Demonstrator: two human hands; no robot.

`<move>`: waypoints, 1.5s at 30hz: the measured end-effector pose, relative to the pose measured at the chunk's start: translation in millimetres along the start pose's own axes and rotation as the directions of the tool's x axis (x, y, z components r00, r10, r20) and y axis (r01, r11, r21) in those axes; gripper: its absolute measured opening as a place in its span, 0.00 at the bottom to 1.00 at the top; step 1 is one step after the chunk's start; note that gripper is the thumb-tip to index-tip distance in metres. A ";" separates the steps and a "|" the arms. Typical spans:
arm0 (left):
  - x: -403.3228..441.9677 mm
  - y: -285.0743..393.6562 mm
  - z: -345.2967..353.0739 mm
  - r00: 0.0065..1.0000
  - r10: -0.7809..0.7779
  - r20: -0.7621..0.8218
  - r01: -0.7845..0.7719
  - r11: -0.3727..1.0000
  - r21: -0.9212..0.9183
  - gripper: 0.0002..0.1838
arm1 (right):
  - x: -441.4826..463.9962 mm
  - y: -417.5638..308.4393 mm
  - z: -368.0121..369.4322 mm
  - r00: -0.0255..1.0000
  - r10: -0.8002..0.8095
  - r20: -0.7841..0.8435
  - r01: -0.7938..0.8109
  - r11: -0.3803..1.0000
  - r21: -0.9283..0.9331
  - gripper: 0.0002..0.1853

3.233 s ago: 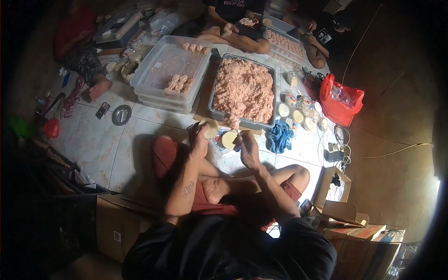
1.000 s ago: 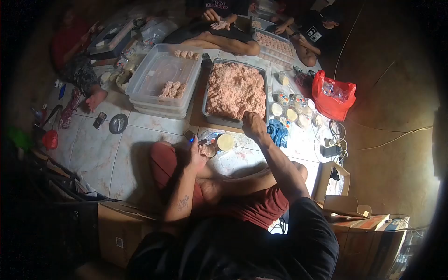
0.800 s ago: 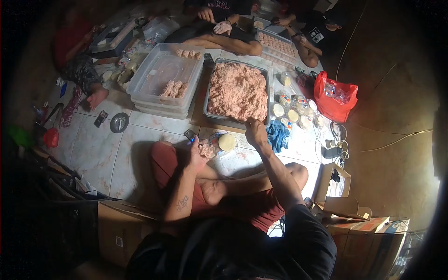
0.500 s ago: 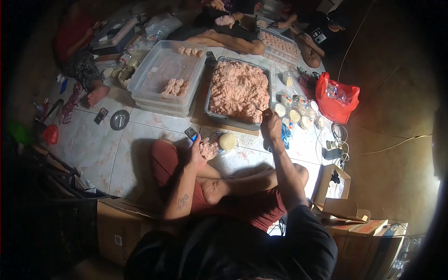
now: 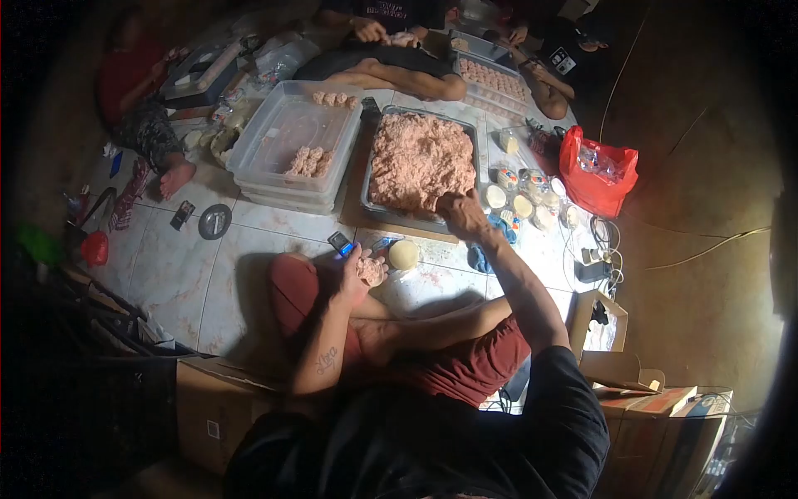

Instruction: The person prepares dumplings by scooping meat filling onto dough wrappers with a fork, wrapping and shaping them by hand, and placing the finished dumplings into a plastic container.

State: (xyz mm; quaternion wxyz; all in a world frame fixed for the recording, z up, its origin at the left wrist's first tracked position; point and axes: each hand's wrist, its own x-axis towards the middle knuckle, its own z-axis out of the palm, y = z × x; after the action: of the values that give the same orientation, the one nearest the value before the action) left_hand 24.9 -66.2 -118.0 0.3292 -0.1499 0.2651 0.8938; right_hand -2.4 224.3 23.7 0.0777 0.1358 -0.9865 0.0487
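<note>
My left hand (image 5: 355, 274) cups a wrapper with pink filling (image 5: 370, 268) on it, palm up. Just beyond its fingers lies a small device with a lit blue screen (image 5: 340, 244). Beside that hand, a stack of round pale wrappers (image 5: 403, 255) rests on the floor. My right hand (image 5: 462, 212) is closed at the near right corner of a grey tub (image 5: 405, 218) heaped with pink minced filling (image 5: 420, 158). A tool seems to be in its grip, mostly hidden by the fingers. A blue cloth (image 5: 480, 259) lies below my right wrist.
Stacked clear trays (image 5: 287, 185) with filled pieces stand left of the tub. Wrapper packs (image 5: 522, 205), a red plastic bag (image 5: 596, 179) and white cables (image 5: 613, 255) are on the right. Three co-workers sit around the far side. An open cardboard box (image 5: 600, 323) stands near my right knee.
The wrapper in my left hand now bears pink filling; earlier it was bare. My right hand has moved from the wrapper stack up to the tub's near right corner.
</note>
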 end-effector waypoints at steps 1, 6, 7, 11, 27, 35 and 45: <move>0.5 0.5 1.7 1.000 0.013 -0.003 -0.013 0.999 0.039 0.28 | -2.4 -2.0 -5.4 0.994 0.006 0.105 -0.013 0.998 0.058 0.07; -14.0 15.7 17.2 0.985 -0.016 0.174 0.032 0.995 -0.091 0.39 | -22.0 -5.0 -14.6 0.971 0.214 -0.110 -0.144 0.883 0.447 0.08; -21.6 19.9 24.1 0.956 -0.041 0.292 0.132 0.944 -0.302 0.43 | -25.3 -17.3 -22.6 0.972 0.209 -0.103 -0.140 0.879 0.456 0.08; -46.2 31.3 61.2 0.914 -0.003 0.407 0.166 0.916 -0.366 0.48 | -44.8 -63.7 -49.3 0.976 0.182 0.116 -0.214 0.730 0.649 0.08; -52.6 22.4 81.4 0.976 0.167 0.137 -0.128 0.959 -0.253 0.47 | -86.2 -128.6 -39.3 0.997 0.068 0.023 -0.071 0.906 0.417 0.14; -45.7 23.4 58.4 0.974 0.007 0.224 0.034 0.983 -0.181 0.48 | -104.0 -129.1 -25.4 0.985 0.155 -0.076 -0.092 0.842 0.531 0.13; -41.5 7.1 61.1 0.988 0.077 0.134 -0.060 0.990 -0.129 0.41 | -119.1 -121.8 21.0 0.991 0.120 0.052 -0.129 0.833 0.538 0.15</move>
State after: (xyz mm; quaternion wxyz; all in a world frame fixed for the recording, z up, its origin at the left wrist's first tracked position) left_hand 45.0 -56.9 -47.2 0.3058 -0.0985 0.1903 0.9277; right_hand 141.4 136.1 -7.6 0.0249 0.0883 -0.9400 0.3285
